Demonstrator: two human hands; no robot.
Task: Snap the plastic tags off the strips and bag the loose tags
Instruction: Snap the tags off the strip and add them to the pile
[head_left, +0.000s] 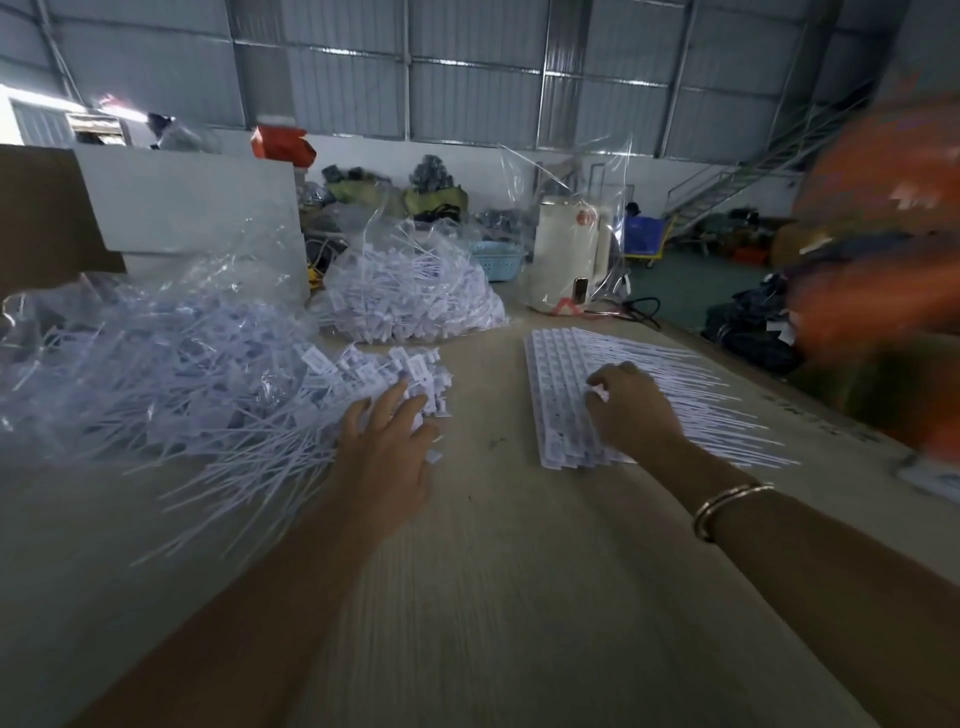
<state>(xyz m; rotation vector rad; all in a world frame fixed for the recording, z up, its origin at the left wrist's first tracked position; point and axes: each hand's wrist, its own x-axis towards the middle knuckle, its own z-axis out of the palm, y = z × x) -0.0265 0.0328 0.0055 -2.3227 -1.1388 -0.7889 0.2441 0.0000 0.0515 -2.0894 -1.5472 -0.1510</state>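
Note:
A big heap of loose white plastic tags (218, 384) lies on the left of the table, partly inside a clear bag (62, 332). My left hand (392, 447) lies on the heap's right edge with fingers spread over the tag heads. To the right, a stack of uncut tag strips (563, 364) lies flat, tails pointing right. My right hand (631, 405) rests on this stack with fingers curled, pinching the strips near its middle. A second clear bag full of tags (415, 296) sits farther back.
The cardboard-covered table (493, 597) stretches toward me. A white kettle in a plastic bag (569, 260) stands at the back, next to a blue basket (496, 260). A blurred person in orange (883, 249) is at the right edge. A white box (192, 202) stands back left.

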